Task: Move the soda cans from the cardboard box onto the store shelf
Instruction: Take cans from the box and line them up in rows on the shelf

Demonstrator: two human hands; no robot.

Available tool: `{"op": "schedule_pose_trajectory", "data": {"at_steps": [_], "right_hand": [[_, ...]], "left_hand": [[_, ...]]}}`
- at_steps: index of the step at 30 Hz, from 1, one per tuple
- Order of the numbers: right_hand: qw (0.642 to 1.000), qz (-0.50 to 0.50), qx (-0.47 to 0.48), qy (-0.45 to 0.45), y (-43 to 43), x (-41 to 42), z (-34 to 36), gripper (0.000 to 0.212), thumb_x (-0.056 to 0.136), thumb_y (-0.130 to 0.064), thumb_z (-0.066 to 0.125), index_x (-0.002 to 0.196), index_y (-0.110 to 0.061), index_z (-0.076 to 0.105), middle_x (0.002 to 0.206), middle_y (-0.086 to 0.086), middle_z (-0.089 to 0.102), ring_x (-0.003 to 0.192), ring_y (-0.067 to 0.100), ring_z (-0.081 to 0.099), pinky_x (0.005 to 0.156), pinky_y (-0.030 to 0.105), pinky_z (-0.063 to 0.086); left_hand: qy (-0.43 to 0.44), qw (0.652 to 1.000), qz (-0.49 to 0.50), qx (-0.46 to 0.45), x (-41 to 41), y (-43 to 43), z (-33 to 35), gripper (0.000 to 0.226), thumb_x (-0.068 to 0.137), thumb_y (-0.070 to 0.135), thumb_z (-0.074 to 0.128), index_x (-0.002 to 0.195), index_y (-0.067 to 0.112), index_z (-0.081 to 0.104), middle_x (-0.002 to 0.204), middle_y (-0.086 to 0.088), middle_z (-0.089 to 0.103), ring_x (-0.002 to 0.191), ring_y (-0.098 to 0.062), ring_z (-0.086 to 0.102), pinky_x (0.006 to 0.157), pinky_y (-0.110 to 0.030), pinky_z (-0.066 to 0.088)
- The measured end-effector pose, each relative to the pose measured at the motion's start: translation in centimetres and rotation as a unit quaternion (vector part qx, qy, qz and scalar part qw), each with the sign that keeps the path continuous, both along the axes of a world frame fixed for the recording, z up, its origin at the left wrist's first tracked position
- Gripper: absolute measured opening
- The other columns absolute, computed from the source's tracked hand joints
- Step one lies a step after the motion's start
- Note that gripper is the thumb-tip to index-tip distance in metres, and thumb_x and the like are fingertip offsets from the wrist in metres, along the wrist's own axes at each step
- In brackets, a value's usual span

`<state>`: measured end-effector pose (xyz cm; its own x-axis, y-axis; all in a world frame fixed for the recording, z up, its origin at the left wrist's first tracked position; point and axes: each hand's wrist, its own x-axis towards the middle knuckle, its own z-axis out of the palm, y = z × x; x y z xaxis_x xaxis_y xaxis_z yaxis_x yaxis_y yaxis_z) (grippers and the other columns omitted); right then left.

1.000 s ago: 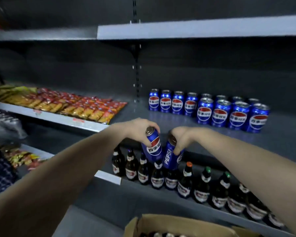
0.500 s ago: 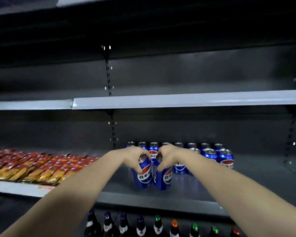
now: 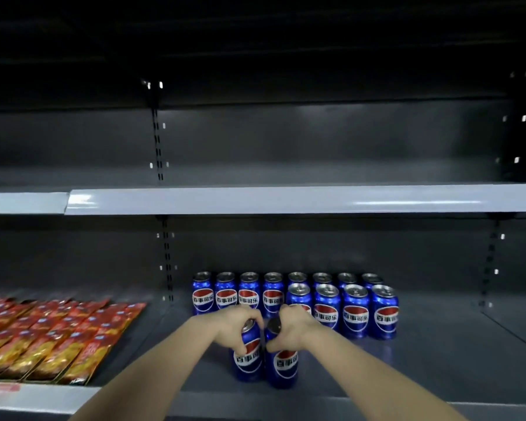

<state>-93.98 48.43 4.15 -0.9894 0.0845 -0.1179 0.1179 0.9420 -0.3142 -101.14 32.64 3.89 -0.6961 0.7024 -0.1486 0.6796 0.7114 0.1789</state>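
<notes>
Tipping is the main risk. The left hand and right hand each clamp a blue aluminium soda can, left can touching right can, on the dark grey metal shelf near its front edge. Shoved back carelessly, they could topple the standing blue cans behind.

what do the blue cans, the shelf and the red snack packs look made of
The blue cans: likely aluminium, glossy printed sides, bare silvery tops. The shelf: seems painted sheet metal, smooth grey satin, soft reflections. The red snack packs: probably plastic film, shiny, crinkled glints.
</notes>
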Motion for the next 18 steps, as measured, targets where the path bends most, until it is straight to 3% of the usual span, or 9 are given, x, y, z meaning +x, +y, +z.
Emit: {"op": "schedule_pose_trajectory", "data": {"at_steps": [3, 5, 7, 9, 11, 13, 16, 18], "right_hand": [[0.999, -0.014, -0.027, 0.042, 0.3, -0.3, -1.5, 0.059, 0.066, -0.043, 0.075, 0.111, -0.013, 0.052, 0.107, 0.001, 0.059, 0.093, 0.016, 0.06, 0.075, 0.029, 0.054], [0.992, -0.036, -0.071, 0.095, 0.3, 0.3, -3.0, 0.076, 0.064, -0.045, 0.076, 0.126, -0.015, 0.045, 0.116, 0.002, 0.059, 0.099, 0.016, 0.058, 0.082, 0.027, 0.051], [0.976, -0.067, -0.153, 0.14, 0.1, 1.5, -4.7, 0.1, 0.067, -0.04, 0.079, 0.146, -0.014, 0.023, 0.13, 0.006, 0.055, 0.116, 0.021, 0.055, 0.092, 0.027, 0.047], [0.964, -0.084, -0.192, 0.161, -0.1, 2.7, -6.6, 0.111, 0.068, -0.035, 0.081, 0.15, -0.014, 0.011, 0.137, 0.007, 0.049, 0.126, 0.022, 0.049, 0.1, 0.03, 0.044], [0.959, -0.105, -0.212, 0.156, -0.4, 3.4, -8.5, 0.108, 0.069, -0.03, 0.082, 0.149, -0.014, 0.012, 0.138, 0.007, 0.048, 0.127, 0.022, 0.049, 0.102, 0.031, 0.044], [0.956, -0.125, -0.219, 0.147, -0.7, 3.6, -9.7, 0.093, 0.072, -0.023, 0.08, 0.144, -0.013, 0.022, 0.134, 0.008, 0.052, 0.123, 0.022, 0.052, 0.1, 0.03, 0.045], [0.958, -0.149, -0.198, 0.145, -1.0, 3.3, -10.1, 0.069, 0.075, -0.022, 0.079, 0.129, -0.009, 0.038, 0.126, 0.011, 0.057, 0.12, 0.027, 0.054, 0.095, 0.031, 0.047], [0.958, -0.164, -0.187, 0.143, -1.1, 2.9, -9.9, 0.063, 0.074, -0.024, 0.079, 0.122, -0.006, 0.041, 0.124, 0.014, 0.056, 0.118, 0.029, 0.054, 0.093, 0.033, 0.048]], "left_hand": [[-0.01, 0.997, 0.019, 0.071, 0.5, 0.2, -1.6, 0.059, 0.071, 0.012, 0.072, 0.117, 0.031, 0.042, 0.12, 0.007, 0.043, 0.103, -0.015, 0.048, 0.081, -0.029, 0.047], [0.012, 0.987, 0.038, 0.154, 1.1, 0.3, -3.2, 0.064, 0.068, 0.015, 0.073, 0.119, 0.032, 0.038, 0.121, 0.011, 0.04, 0.108, -0.012, 0.046, 0.086, -0.027, 0.046], [0.007, 0.96, 0.073, 0.272, 1.6, 0.2, -5.2, 0.079, 0.067, 0.016, 0.075, 0.131, 0.033, 0.032, 0.131, 0.012, 0.037, 0.114, -0.01, 0.05, 0.094, -0.026, 0.047], [-0.046, 0.914, 0.125, 0.383, 2.3, 0.0, -7.3, 0.102, 0.062, 0.019, 0.078, 0.143, 0.035, 0.017, 0.14, 0.008, 0.038, 0.116, -0.011, 0.053, 0.098, -0.03, 0.047], [-0.071, 0.877, 0.161, 0.448, 3.0, 0.0, -9.4, 0.116, 0.058, 0.022, 0.082, 0.146, 0.035, 0.009, 0.14, 0.003, 0.042, 0.123, -0.011, 0.05, 0.105, -0.036, 0.043], [-0.066, 0.859, 0.202, 0.466, 3.5, 0.3, -11.1, 0.114, 0.06, 0.019, 0.086, 0.148, 0.018, 0.013, 0.141, -0.001, 0.04, 0.129, -0.014, 0.042, 0.11, -0.036, 0.037], [-0.019, 0.88, 0.256, 0.4, 3.2, 0.7, -12.1, 0.1, 0.067, 0.034, 0.083, 0.145, 0.011, 0.026, 0.143, -0.008, 0.034, 0.134, -0.024, 0.027, 0.112, -0.035, 0.027], [-0.016, 0.888, 0.273, 0.37, 2.7, 0.8, -12.1, 0.093, 0.069, 0.04, 0.08, 0.143, 0.012, 0.03, 0.142, -0.011, 0.036, 0.132, -0.029, 0.027, 0.111, -0.037, 0.027]]}}
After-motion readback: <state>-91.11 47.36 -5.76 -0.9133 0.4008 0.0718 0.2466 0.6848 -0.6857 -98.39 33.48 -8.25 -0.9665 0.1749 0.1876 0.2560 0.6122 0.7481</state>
